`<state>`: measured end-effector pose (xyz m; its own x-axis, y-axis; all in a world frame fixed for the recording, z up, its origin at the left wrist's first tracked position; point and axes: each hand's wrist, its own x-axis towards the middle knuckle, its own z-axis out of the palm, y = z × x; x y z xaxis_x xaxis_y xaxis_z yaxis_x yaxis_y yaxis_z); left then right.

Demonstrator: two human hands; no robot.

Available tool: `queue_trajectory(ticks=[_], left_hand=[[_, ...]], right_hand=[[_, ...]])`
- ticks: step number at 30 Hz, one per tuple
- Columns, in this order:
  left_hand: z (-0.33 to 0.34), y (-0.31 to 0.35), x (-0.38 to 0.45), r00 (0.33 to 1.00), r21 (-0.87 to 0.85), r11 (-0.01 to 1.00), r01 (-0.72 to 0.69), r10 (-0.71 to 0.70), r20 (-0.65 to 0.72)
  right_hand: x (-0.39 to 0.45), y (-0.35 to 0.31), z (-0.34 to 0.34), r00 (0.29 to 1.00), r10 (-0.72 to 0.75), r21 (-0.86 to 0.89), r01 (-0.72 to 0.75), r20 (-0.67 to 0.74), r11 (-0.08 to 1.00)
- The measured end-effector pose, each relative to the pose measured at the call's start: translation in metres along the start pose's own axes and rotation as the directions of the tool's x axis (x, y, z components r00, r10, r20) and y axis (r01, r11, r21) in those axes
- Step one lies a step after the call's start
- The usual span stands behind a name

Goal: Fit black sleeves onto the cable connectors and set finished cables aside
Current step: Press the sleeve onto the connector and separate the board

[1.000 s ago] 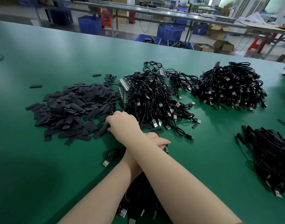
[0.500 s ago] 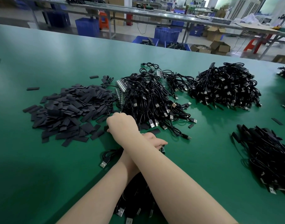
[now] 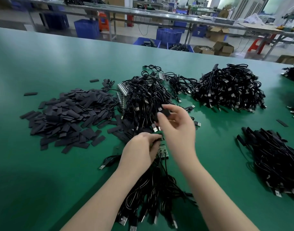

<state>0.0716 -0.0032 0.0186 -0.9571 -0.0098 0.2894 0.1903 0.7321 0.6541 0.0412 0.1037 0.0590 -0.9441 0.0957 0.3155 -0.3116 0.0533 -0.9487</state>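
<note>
On the green counter [image 3: 59,189], the right hand [image 3: 178,129] is raised above the middle heap of cables [image 3: 148,97], its thumb and fingers pinching a black sleeve [image 3: 165,112]. The left hand [image 3: 139,152] sits lower and nearer the person, fingers curled round the end of a cable bundle [image 3: 153,189] that trails back toward the body; a small green circuit board [image 3: 162,153] shows just beside its fingertips. A wide pile of loose black sleeves [image 3: 67,117] lies to the left, touching the middle heap's edge. A second cable heap [image 3: 228,90] sits further right and back, and another dark stack of cables [image 3: 276,160] lies at the right near edge, well apart from both hands. Blue bins [image 3: 168,35] stand on the floor behind.
</note>
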Motion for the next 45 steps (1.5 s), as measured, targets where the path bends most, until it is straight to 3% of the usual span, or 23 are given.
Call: queue_trajectory(ticks=[4, 9, 17, 27, 32, 45], left_hand=[[0.002, 0.001, -0.003, 0.995, -0.018, 1.0, -0.02, 0.018, -0.101], [0.005, -0.001, -0.006, 0.996, -0.087, 0.995, -0.046, 0.038, -0.084], [0.007, -0.002, -0.004, 0.999, -0.121, 0.991, -0.054, 0.053, -0.005], [0.009, -0.011, -0.001, 0.992, -0.137, 0.983, -0.125, 0.12, -0.038], [0.008, -0.009, -0.001, 0.987, -0.169, 0.973, -0.158, 0.152, -0.047], [0.006, -0.004, -0.001, 0.984, -0.178, 0.968, -0.179, 0.173, -0.051]], right_hand=[[-0.007, 0.018, -0.048, 0.984, 0.155, 0.048, -0.151, -0.087, 0.987], [-0.019, 0.036, -0.063, 0.958, 0.288, 0.105, -0.286, -0.009, 0.953], [-0.025, 0.036, -0.059, 0.953, 0.292, 0.101, -0.3, 0.083, 0.949], [-0.027, 0.035, -0.059, 0.943, 0.247, 0.134, -0.281, 0.221, 0.95], [-0.026, 0.035, -0.06, 0.959, 0.218, 0.046, -0.23, 0.181, 0.972], [-0.025, 0.039, -0.061, 0.971, 0.194, 0.064, -0.205, 0.141, 0.977]])
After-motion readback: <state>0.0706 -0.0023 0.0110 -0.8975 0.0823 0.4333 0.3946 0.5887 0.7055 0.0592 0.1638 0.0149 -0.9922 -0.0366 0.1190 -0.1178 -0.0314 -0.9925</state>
